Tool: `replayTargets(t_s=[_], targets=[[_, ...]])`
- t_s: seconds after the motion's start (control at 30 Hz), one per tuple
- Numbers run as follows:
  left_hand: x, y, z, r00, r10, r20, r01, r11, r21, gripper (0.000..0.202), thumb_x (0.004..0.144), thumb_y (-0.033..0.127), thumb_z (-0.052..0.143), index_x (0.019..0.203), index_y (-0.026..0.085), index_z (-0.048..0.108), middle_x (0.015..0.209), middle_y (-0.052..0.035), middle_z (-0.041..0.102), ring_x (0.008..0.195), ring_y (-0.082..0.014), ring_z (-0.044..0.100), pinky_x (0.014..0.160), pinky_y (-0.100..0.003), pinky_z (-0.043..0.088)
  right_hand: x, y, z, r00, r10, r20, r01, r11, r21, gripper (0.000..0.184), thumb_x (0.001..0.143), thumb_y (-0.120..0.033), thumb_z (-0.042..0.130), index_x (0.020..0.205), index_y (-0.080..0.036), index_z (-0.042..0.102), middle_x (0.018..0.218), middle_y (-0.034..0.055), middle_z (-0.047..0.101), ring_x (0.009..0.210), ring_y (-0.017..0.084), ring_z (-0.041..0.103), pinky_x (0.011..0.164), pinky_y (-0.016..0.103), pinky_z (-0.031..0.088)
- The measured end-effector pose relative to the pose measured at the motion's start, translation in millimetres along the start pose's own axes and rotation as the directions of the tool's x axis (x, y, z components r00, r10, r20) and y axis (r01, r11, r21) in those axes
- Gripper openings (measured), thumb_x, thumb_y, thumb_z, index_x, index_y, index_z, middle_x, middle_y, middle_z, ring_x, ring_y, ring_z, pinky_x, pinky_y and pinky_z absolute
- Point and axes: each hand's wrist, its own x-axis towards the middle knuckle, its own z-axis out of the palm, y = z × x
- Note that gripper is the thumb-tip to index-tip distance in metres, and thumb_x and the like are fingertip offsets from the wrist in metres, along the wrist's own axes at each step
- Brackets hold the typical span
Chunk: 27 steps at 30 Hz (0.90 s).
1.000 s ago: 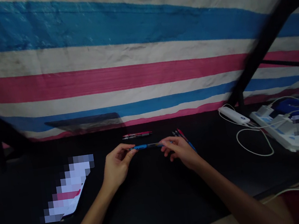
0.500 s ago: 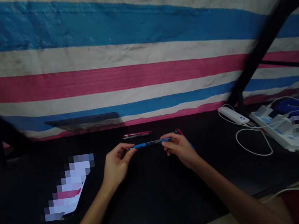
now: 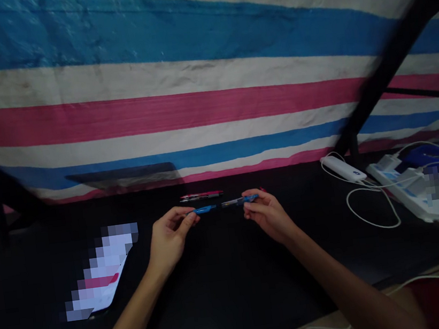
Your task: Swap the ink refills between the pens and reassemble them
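A slim blue pen point(image 3: 230, 203) with a clear middle section is held level above the black table, stretched between both hands. My left hand point(image 3: 174, 232) pinches its blue left end between thumb and fingers. At the other end, my right hand point(image 3: 268, 213) grips the blue tip the same way. A dark band shows near the middle; whether the pen's parts have come apart there I cannot tell. Just beyond, a red pen point(image 3: 201, 195) lies on the table. Something red point(image 3: 262, 189) peeks out behind my right hand, mostly hidden by it.
A lit phone point(image 3: 108, 273), partly blurred out, lies at the left on the black table point(image 3: 204, 296). To the right are a white device point(image 3: 342, 169), a power strip point(image 3: 416, 187) and looping white cables. Striped sheeting point(image 3: 196, 108) hangs behind, with a dark slanted bar point(image 3: 384, 64) at right.
My hands have moved slightly apart, the right one rightward and a little up. More of the pen's dark and clear middle shows between them. The view has shifted slightly.
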Motion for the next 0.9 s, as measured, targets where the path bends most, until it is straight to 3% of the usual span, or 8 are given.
replayTargets(t_s=[0.23,0.5,0.9], targets=[[0.7,-2.6,-0.8,0.999,0.019,-0.031,-0.019,1.0,-0.014,0.024,0.073,0.033,0.069,0.09,0.017,0.065,0.082,-0.004,0.069,0.082,-0.0188,0.066,0.077,-0.031,0.05,4.0,-0.1,-4.6,0.998,-0.003,-0.066,0.008,0.998,0.07,0.022,0.067,-0.021,0.075,0.088,-0.018,0.069,0.071,0.0003,0.055,0.064,0.011,0.052,0.059,0.024,0.044],[3.4,-5.9,-4.2,0.995,0.047,-0.093,-0.046,0.999,0.016,0.026,0.072,0.033,0.069,0.091,0.016,0.064,0.082,-0.0035,0.068,0.079,-0.0179,0.064,0.075,-0.03,0.048,8.9,-4.3,-11.4,0.978,-0.006,-0.207,0.028,0.994,0.105,0.023,0.066,-0.025,0.076,0.085,-0.017,0.067,0.07,0.0002,0.056,0.06,0.01,0.051,0.055,0.023,0.045],[3.6,-8.4,-3.3,0.994,0.05,-0.093,-0.05,0.999,0.005,0.03,0.071,0.036,0.07,0.092,0.016,0.064,0.084,-0.0051,0.068,0.081,-0.0196,0.064,0.077,-0.033,0.049,9.4,-3.6,-12.1,0.974,-0.01,-0.225,0.031,0.995,0.091,0.021,0.067,-0.027,0.075,0.084,-0.017,0.066,0.069,-0.0002,0.055,0.059,0.01,0.051,0.054,0.023,0.044]])
